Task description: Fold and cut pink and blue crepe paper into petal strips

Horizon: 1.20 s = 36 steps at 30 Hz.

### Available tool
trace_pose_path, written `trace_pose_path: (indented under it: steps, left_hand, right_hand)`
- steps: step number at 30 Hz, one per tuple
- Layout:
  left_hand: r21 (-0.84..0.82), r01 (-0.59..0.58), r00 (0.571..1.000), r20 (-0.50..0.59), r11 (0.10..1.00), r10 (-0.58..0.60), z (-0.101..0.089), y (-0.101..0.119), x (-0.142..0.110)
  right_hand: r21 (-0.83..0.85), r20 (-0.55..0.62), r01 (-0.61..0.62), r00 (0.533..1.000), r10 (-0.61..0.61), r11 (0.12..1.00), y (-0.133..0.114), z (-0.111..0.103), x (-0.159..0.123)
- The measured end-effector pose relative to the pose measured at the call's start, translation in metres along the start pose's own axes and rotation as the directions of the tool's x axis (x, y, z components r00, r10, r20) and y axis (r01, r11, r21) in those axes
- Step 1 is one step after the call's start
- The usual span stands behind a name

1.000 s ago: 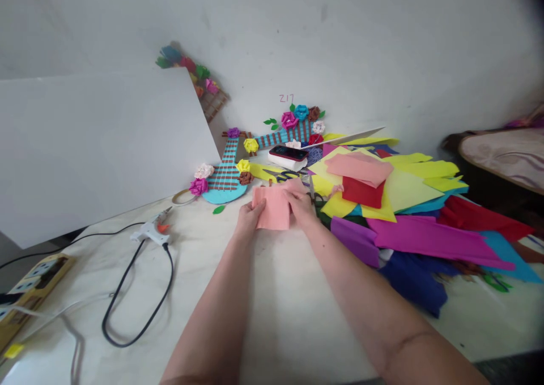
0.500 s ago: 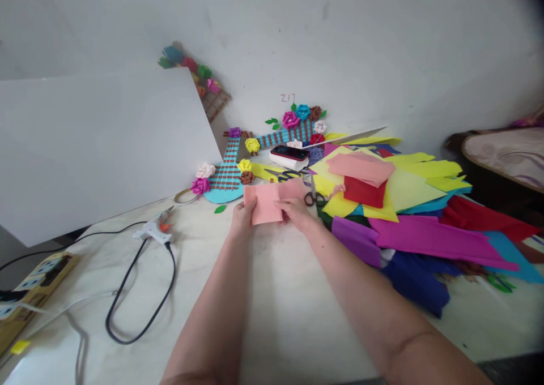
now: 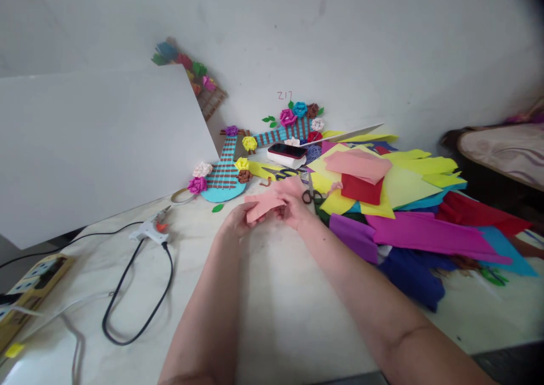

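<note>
A piece of pink crepe paper point(image 3: 267, 199) is held between my two hands over the middle of the table. My left hand point(image 3: 238, 219) grips its near left edge, with the fingers partly beneath the sheet. Thumb on top, my right hand point(image 3: 294, 210) pinches the paper's right part. The sheet is bent and tilted, and its far side reaches back toward the scissors. Dark-handled scissors point(image 3: 312, 196) lie just right of the paper. A second pair of scissors point(image 3: 285, 174) rests behind it on a yellow strip.
Coloured paper sheets point(image 3: 425, 235) are heaped on the right. A glue gun point(image 3: 151, 230) with a looped cord and a power strip point(image 3: 38, 277) lie left. Behind stand a phone point(image 3: 288, 150) on a white box, a flowered turquoise guitar shape point(image 3: 223, 172) and a large white board point(image 3: 102, 147).
The pink paper has gone from lying flat toward me to bent and tilted. My left hand has shifted slightly left and nearer, its fingers moving under the sheet.
</note>
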<state>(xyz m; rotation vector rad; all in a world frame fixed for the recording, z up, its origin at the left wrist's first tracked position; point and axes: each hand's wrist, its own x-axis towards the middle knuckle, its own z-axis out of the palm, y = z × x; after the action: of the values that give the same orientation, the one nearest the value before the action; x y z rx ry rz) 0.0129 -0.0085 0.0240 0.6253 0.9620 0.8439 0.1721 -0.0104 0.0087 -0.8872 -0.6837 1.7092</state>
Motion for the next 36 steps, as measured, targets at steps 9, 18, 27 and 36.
trace_pose_path:
  steps: [9, 18, 27, 36]
  left_hand:
    - [-0.059, 0.018, 0.998, 0.056, 0.998, -0.015, 0.000, 0.000, -0.001]
    - [0.057, -0.492, 0.866, -0.068, 0.869, 0.495, -0.017, -0.015, 0.017]
    - [0.240, -0.542, 0.837, 0.071, 0.805, 0.543, -0.013, -0.018, 0.012]
    - [0.260, -0.496, 0.862, 0.031, 0.828, 0.506, -0.013, -0.020, 0.015]
  right_hand:
    - [-0.109, 0.020, -0.064, 0.998, 0.066, 0.992, -0.007, 0.009, -0.005]
    - [-0.607, 0.168, 0.351, 0.934, -0.316, 0.713, -0.003, -0.004, -0.006]
    - [-0.567, 0.177, 0.522, 0.833, -0.525, 0.637, -0.003, -0.010, 0.003]
    - [-0.659, 0.088, 0.478, 0.816, -0.572, 0.580, 0.000, -0.015, 0.010]
